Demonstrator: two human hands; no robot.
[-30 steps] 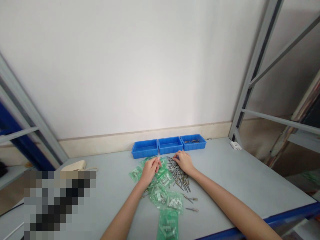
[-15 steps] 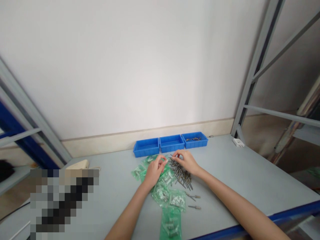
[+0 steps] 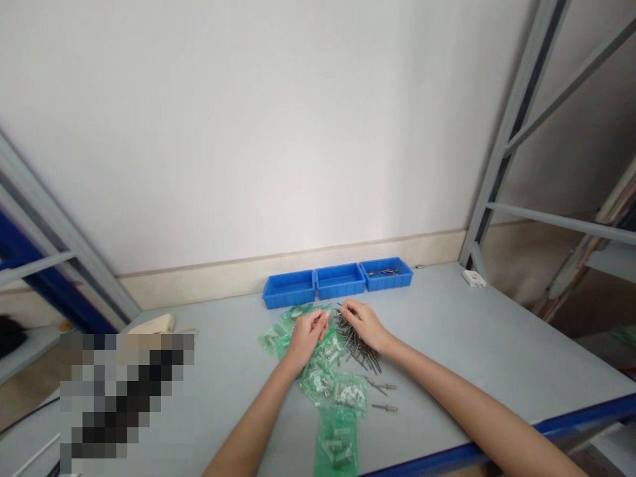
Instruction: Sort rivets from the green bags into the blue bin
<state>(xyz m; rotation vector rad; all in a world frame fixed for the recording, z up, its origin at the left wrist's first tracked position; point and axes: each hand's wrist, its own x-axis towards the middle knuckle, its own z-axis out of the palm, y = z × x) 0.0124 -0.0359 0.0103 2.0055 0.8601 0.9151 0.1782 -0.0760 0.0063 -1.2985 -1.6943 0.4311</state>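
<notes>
My left hand (image 3: 309, 333) is closed over the green plastic bags (image 3: 318, 377), its fingers pressed together; whatever they pinch is too small to name. To its right, my right hand (image 3: 364, 323) lies at the top of a pile of metal rivets (image 3: 358, 348), fingertips bent down among them and closed on something I cannot make out. Small silvery parts show inside the bags. A few loose rivets (image 3: 384, 407) lie nearer the front edge, beside a green bag (image 3: 336, 442).
Three blue bins stand in a row by the wall: left (image 3: 289, 289), middle (image 3: 340, 281) and right (image 3: 386, 274), the right one holding some rivets. A white object (image 3: 474, 279) sits near the rack post, and a beige device (image 3: 154, 326) at the left.
My left hand's fingers have drawn closer together. My right hand's fingers have curled in slightly over the pile. The whole view has shifted a little.
</notes>
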